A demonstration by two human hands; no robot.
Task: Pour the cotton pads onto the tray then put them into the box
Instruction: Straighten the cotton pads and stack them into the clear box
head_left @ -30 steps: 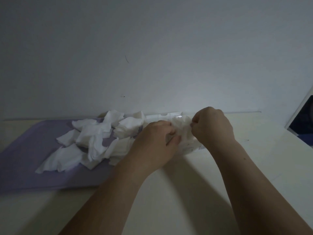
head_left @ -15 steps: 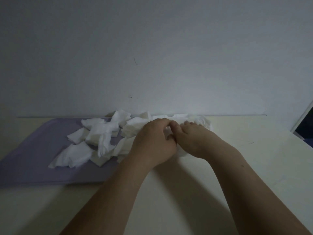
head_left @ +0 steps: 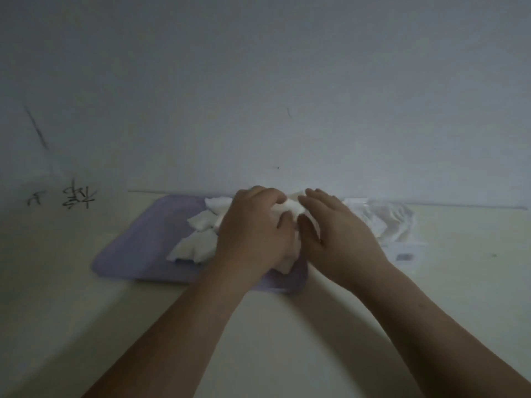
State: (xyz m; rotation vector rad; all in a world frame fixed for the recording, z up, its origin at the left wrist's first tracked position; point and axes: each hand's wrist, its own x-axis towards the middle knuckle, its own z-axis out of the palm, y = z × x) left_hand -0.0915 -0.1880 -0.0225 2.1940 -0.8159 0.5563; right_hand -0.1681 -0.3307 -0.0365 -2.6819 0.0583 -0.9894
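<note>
- Both forearms up from the lower frame edge, converging at frame centre; bare, no sleeves in view.
- Shifted over from the box to the tray since half a second ago: hands then met over the box's stuffed opening, now sit over the right end of the pile. Read as one batch tucked in and a return trip for more.
- Left hand (head_left: 254, 231) palm down on the pile, fingers curled round a white clump; looks like a gathering grip on several pads, though how many is hidden under the palm.
- Right hand (head_left: 336, 234) just beside it, palm down and tilted, fingers straight and spread, unclenched; edge of the hand against the same clump, seemingly sweeping pads toward the left hand rather than holding any.
- Pads (head_left: 198, 245) still loose on the tray, centre of frame, spilling left of the left hand; a fair share remains.
- Tray (head_left: 138, 245), lilac, flat on the table (head_left: 57, 311), left of centre; its left half bare.
- Box (head_left: 408, 251), right of centre, just beside the tray's right end, already packed with crumpled white pads above its rim.
- Task judged past halfway: pour done, transfer under way.
- Behind everything, wall (head_left: 258, 81) with scribbles at far left.
</note>
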